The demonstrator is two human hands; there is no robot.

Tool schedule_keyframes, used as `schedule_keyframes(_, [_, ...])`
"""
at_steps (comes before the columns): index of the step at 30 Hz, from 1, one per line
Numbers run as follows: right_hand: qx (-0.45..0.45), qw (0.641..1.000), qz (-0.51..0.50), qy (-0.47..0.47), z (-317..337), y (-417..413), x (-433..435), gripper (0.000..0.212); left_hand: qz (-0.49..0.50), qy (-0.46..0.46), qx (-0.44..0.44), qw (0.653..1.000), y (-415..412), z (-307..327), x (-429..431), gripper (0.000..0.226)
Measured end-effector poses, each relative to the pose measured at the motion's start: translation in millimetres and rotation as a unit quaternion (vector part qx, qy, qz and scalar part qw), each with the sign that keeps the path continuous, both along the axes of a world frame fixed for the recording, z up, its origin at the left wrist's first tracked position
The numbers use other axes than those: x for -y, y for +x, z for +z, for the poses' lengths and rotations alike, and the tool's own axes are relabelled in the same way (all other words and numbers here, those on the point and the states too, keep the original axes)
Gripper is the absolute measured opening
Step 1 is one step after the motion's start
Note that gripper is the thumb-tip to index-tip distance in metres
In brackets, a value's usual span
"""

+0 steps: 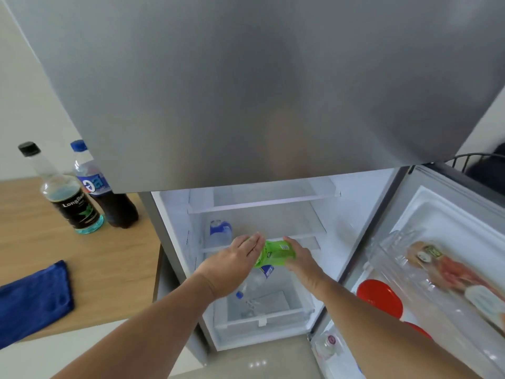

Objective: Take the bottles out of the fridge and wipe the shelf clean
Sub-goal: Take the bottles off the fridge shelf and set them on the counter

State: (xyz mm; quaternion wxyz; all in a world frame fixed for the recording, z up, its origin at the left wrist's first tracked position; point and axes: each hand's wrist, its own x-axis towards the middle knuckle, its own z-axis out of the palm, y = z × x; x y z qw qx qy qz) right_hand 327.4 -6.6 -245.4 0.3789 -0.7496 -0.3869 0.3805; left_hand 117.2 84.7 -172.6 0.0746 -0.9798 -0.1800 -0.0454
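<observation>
The fridge's lower compartment stands open below a closed grey upper door. A green bottle point(274, 253) is held in front of the glass shelf point(306, 236): my right hand point(299, 258) grips its right end, and my left hand point(236, 261) lies against its left side with fingers extended. A clear water bottle with a blue label point(220, 233) stands on the shelf at the left. Another clear bottle with a blue cap point(252, 284) lies in the drawer beneath my hands. Two bottles stand on the wooden counter, one with a black label point(72, 199) and one dark with a blue cap point(106, 191).
A folded blue cloth point(34, 298) lies on the wooden counter point(114, 269) left of the fridge. The open fridge door point(442, 269) at the right holds red lids, packaged food and a small jar in its racks. Tiled floor lies below.
</observation>
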Motion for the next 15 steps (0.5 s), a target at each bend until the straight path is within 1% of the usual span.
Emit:
schedule_keyframes(2, [0.068, 0.997, 0.014, -0.018, 19.4, -9.0, 15.0, 0.084, -0.023, -0.009, 0.011, 1.0, -8.4, 12.6, 4.3, 0.091])
schedule_keyframes(3, [0.111, 0.994, 0.014, -0.009, 25.6, -11.8, 23.2, 0.092, -0.024, -0.01, 0.013, 1.0, -13.0, 19.4, 9.6, 0.089])
schedule_keyframes(4, [0.158, 0.987, 0.003, 0.008, 29.3, -13.1, 30.1, 0.095, -0.023, -0.014, 0.016, 1.0, -17.0, 25.6, 16.4, 0.09])
schedule_keyframes(6, [0.24, 0.97, -0.016, 0.033, 38.6, -13.8, 43.9, 0.089, -0.025, -0.007, 0.029, 0.999, -23.6, 36.8, 34.5, 0.091])
schedule_keyframes(8, [0.282, 0.958, -0.01, 0.044, 50.6, -15.2, 57.6, 0.084, -0.041, -0.003, 0.029, 0.999, -31.4, 44.4, 51.5, 0.085])
schedule_keyframes(9, [0.291, 0.955, -0.007, 0.049, 54.9, -16.3, 64.4, 0.084, -0.046, 0.002, 0.027, 0.999, -36.1, 49.1, 59.4, 0.084])
schedule_keyframes(12, [0.303, 0.95, -0.003, 0.071, 67.8, -30.8, 92.7, 0.083, -0.046, 0.018, 0.04, 0.998, -51.0, 57.6, 84.2, 0.09])
schedule_keyframes(15, [0.304, 0.951, -0.005, 0.065, 72.6, -53.1, 123.8, 0.083, -0.063, 0.003, 0.031, 0.997, -71.9, 61.7, 112.7, 0.091])
